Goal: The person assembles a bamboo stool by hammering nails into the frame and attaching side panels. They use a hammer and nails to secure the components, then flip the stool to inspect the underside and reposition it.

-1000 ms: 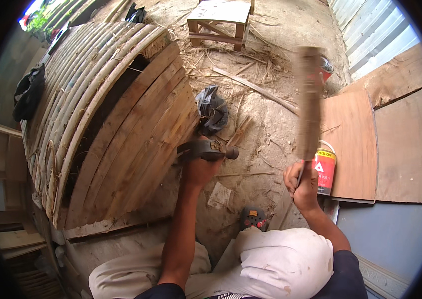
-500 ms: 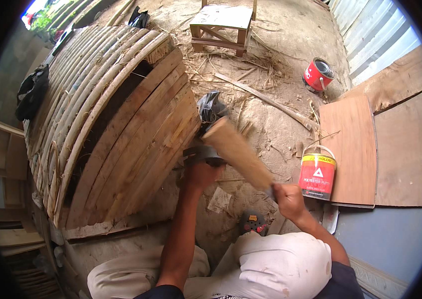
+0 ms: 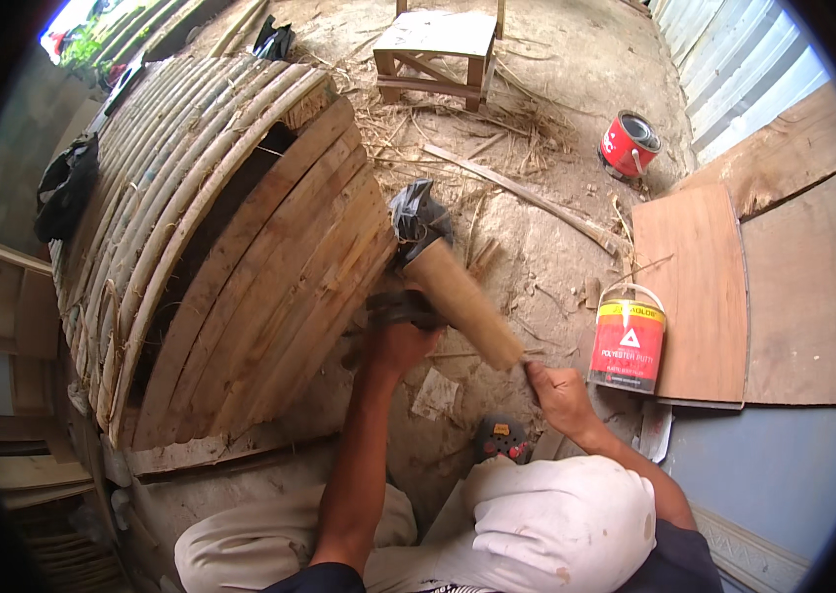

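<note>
My right hand (image 3: 558, 397) is closed round the thin end of a wooden mallet (image 3: 465, 308), a thick, pale club that slants up to the left. My left hand (image 3: 410, 343) is closed round a dark tool (image 3: 406, 308) beside the planks; blur and the fingers hide its exact kind. The mallet's thick end lies close to the dark tool, and I cannot tell if they touch. To the left stands a big curved wooden piece (image 3: 270, 287), with plank sides and a top of slender poles (image 3: 176, 163).
A red and yellow can (image 3: 627, 346) stands at the right by plywood sheets (image 3: 690, 296). Farther off are an open red can (image 3: 628, 145) and a small wooden stool (image 3: 435, 38). A black plastic bag (image 3: 420, 212), a long stick (image 3: 527, 196) and shavings lie on the dirt floor.
The mallet and my right hand have moved a little to the left. My left hand stays at nearly the same spot; the dark tool has shifted slightly.
</note>
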### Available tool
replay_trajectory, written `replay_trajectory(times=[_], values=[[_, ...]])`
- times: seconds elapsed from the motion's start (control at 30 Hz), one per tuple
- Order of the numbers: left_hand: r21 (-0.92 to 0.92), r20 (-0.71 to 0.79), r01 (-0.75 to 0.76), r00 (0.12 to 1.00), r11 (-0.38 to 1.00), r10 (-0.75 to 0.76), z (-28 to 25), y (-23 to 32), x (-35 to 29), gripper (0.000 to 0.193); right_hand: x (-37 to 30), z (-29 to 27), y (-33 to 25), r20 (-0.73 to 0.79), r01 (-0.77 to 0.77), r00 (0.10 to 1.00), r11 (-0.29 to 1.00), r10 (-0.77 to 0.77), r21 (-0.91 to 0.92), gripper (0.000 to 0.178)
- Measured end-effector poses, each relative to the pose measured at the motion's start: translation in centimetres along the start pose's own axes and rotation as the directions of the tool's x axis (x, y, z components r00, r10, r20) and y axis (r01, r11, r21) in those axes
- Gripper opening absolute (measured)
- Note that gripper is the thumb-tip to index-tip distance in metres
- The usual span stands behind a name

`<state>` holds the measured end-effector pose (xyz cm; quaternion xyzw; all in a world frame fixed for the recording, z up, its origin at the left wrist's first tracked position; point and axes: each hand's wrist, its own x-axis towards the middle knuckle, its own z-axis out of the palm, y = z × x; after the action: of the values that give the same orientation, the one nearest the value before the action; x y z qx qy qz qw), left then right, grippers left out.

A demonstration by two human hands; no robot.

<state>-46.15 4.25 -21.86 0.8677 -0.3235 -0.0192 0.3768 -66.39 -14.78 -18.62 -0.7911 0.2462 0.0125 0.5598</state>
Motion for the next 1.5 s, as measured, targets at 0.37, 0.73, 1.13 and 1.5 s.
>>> replay_trajectory(times=[0.37, 0.73, 1.13, 1.5], values=[[-0.676, 0.171, 0.326, 0.942, 0.661, -0.289, 1.1, 0.9, -1.6, 0.02, 16.1, 2.0, 11.3, -0.364, -0.198, 0.93, 0.895, 0.043, -0.399, 0.062], [-0.836, 0.191, 0.379, 0.879, 0.397, -0.438, 8.9, 3.0, -4.7, 0.021, 4.3, 10.6, 6.6, -0.024, 0.093, 0.995, 0.87, -0.093, 0.484, 0.045], [0.132, 0.006, 0.351, 0.935, 0.927, -0.355, 10.6, -5.0, -8.7, 0.035, 8.3, 7.6, 10.2, -0.337, -0.066, 0.941, 0.982, 0.002, -0.179, 0.035], [0.051, 0.062, 0.481, 0.873, 0.875, -0.484, 9.8, -8.1, -10.4, 0.021, 8.4, 6.7, 10.2, -0.3, 0.148, 0.897, 0.859, -0.325, -0.49, 0.04]])
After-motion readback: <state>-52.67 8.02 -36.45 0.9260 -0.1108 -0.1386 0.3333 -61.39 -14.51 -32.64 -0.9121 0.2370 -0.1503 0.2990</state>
